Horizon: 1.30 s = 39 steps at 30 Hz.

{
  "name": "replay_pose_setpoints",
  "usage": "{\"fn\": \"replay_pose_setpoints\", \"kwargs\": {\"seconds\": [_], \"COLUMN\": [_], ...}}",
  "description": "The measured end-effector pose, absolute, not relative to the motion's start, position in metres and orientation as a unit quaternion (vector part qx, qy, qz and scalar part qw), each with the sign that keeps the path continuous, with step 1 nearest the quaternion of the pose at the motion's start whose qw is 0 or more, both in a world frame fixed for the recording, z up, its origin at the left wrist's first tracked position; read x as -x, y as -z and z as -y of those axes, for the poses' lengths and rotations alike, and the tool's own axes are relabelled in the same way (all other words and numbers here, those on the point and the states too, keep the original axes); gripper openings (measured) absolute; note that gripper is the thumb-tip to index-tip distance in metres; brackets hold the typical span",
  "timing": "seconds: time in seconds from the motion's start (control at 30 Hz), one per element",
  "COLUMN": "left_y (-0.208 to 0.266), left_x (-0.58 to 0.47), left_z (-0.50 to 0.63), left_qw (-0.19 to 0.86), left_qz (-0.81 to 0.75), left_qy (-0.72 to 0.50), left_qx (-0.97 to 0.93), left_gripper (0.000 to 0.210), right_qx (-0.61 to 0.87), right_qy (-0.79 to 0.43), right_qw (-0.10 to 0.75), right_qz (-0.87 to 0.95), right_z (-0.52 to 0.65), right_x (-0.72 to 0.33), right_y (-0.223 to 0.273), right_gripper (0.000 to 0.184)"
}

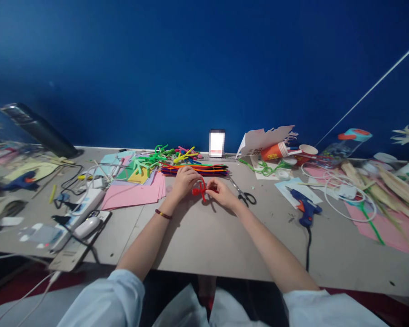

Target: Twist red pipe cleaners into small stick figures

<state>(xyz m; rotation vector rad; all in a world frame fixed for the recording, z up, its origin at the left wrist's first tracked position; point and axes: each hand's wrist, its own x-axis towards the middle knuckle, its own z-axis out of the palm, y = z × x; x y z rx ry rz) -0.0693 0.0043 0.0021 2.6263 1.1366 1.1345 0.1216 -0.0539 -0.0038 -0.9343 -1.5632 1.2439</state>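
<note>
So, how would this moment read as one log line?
left hand: holding red pipe-cleaner piece; right hand: holding same piece; behind: pipe-cleaner bundle; at right: scissors

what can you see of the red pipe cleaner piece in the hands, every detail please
The red pipe cleaner piece is small and bright, apparently fuzzy bendable stem, bent into a compact looped tangle. One strand arches at the top and a short end points down; finer twists are too small to make out. The left hand and right hand hold it from either side, just nearer the wearer than the pipe cleaner bundle. Whether it touches the table is unclear.
</note>
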Motion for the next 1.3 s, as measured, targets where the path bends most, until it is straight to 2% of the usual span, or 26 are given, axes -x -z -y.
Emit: {"fn": "replay_pose_setpoints", "kwargs": {"seconds": [0.23,0.43,0.6,0.8,1.0,1.3], "left_y": [0.0,0.002,-0.001,-0.01,-0.017,-0.023], "left_x": [0.068,0.064,0.053,0.039,0.034,0.037], "left_z": [-0.005,-0.006,0.004,0.026,0.034,0.04], "left_qw": [0.091,0.069,0.041,-0.053,-0.173,-0.281], "left_qz": [-0.362,-0.344,-0.3,-0.283,-0.24,-0.192], "left_qy": [-0.351,-0.347,-0.283,-0.244,-0.26,-0.325], "left_qx": [-0.859,-0.87,-0.91,-0.926,-0.919,-0.883], "left_gripper": [0.016,0.02,0.019,0.024,0.019,0.013], "right_qx": [0.338,0.328,0.318,0.346,0.418,0.445], "right_qy": [-0.567,-0.601,-0.633,-0.614,-0.531,-0.468], "right_qw": [0.479,0.558,0.616,0.643,0.654,0.576], "right_qz": [0.579,0.47,0.344,0.299,0.341,0.501], "right_z": [0.051,0.041,0.033,0.025,0.021,0.023], "right_x": [-0.122,-0.129,-0.131,-0.135,-0.135,-0.132], "right_y": [-0.001,0.003,0.012,0.022,0.032,0.035], "right_gripper": [0.022,0.029,0.037,0.036,0.034,0.03]}}
